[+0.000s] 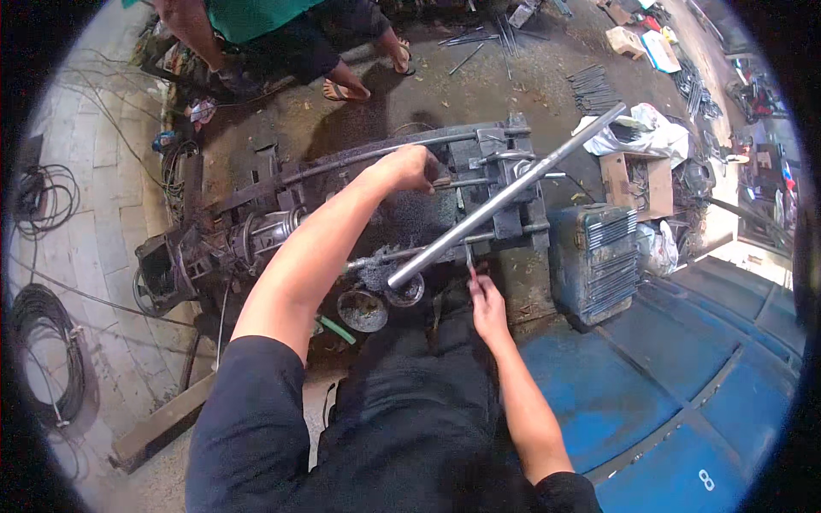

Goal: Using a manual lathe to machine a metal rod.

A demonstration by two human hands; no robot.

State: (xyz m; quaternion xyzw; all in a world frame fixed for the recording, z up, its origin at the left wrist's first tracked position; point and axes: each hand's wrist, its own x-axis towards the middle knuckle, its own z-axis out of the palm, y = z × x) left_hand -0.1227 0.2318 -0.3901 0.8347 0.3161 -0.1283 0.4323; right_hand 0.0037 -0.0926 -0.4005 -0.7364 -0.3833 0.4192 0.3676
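A greasy metal machine with long guide rods (385, 154) lies in front of me. Over it reaches my left hand (409, 169), its fingers curled down beside a short rod; what they grip is hidden. My right hand (488, 309) is closed on a thin tool with a red handle (473, 272), whose metal end rises to the machine's near rod. Slanting across the machine, a long bare metal pipe (505, 198) runs between my hands, touched by neither. Metal shavings (375, 275) lie at its near end, by two round containers (363, 310).
A ridged dark metal block (596, 263) stands right of the machine, near a blue metal sheet (676, 368). Beyond are a cardboard box (637, 184) and bundled rods (592, 89). Another person's sandalled foot (346, 84) is at the far side. Coiled cable (47, 342) lies left.
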